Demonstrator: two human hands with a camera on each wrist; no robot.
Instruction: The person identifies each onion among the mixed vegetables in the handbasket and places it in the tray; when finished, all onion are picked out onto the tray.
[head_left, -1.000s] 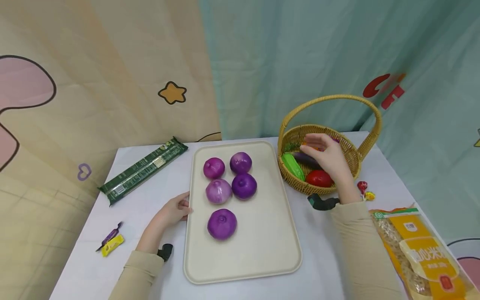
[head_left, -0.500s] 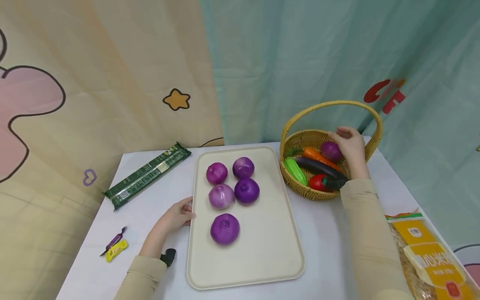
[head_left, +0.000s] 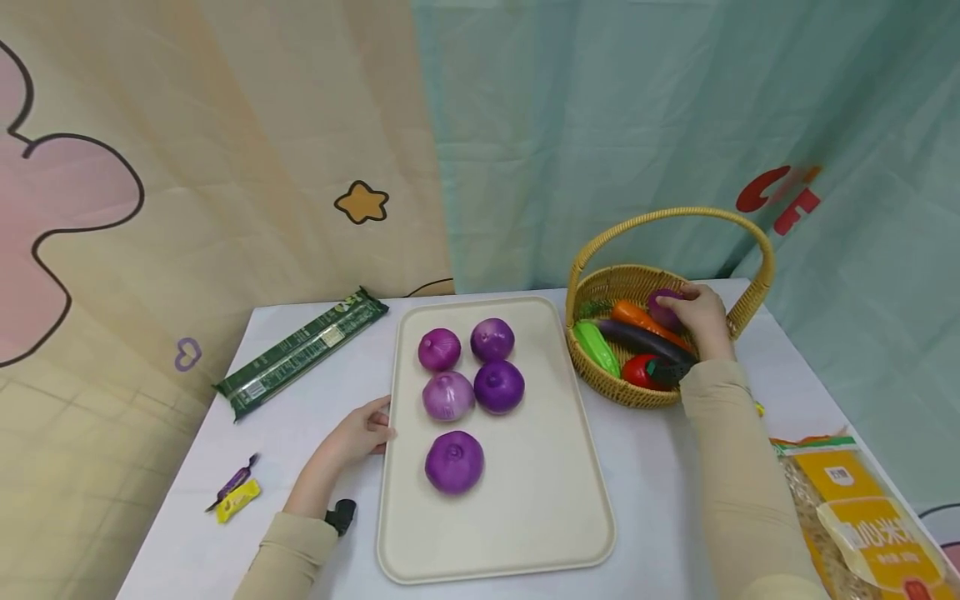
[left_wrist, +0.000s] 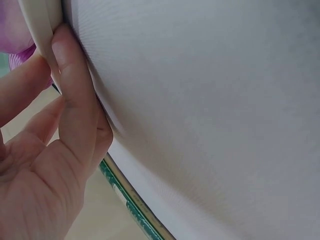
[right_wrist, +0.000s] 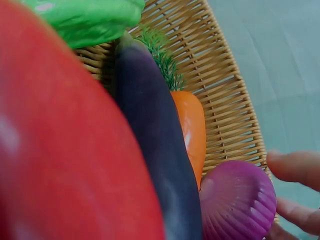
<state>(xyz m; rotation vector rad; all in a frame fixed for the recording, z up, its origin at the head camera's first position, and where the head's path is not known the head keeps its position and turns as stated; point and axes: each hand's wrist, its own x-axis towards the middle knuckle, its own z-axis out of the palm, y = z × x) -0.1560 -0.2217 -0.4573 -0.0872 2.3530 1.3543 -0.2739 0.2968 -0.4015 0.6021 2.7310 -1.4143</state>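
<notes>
Near side first: the left hand (head_left: 358,433) has its fingers (left_wrist: 70,65) curled against the tray (head_left: 551,517) rim, steadying it, five purple onions sitting on top. Further back right, the right hand (head_left: 701,318) is in the wicker basket (head_left: 600,287), fingertips (right_wrist: 292,167) slightly spread around a purple onion (right_wrist: 237,202) beside the carrot (right_wrist: 190,125) and eggplant (right_wrist: 152,145). I'd close fully round it before lifting, so nothing else gets nudged.

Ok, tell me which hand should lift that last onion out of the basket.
The right hand. Its fingers already sit around the purple onion inside the basket. The left hand is busy across the table, pinching the tray edge, probably steadying it.
</notes>
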